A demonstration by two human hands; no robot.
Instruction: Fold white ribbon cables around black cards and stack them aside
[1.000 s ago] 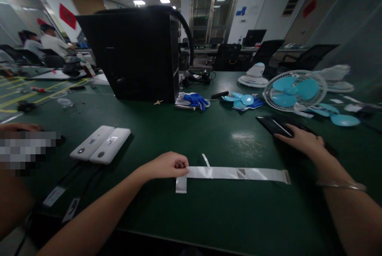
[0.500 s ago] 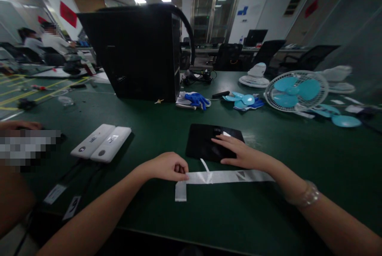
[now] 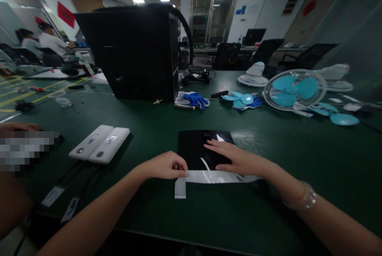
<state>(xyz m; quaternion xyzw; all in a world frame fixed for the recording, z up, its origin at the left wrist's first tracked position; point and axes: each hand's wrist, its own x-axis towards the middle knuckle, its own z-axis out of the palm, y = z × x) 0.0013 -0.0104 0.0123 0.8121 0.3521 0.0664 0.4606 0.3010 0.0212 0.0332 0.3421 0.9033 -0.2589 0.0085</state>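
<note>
My left hand is closed in a pinch on the left end of a long white strip that lies flat on the green table. A short tab hangs down from that end of the strip. My right hand rests flat, fingers stretched out, on a black flat panel that sits just behind the strip and partly over it. A bracelet circles my right wrist.
Two white oblong devices lie to the left, with cables running to the table edge. A black computer case stands behind. Blue gloves, loose blue fan blades and a white fan lie at the back right. People sit far left.
My right hand has slid the black panel from the right side of the table leftward to just behind the strip. My left hand has stayed on the strip's end.
</note>
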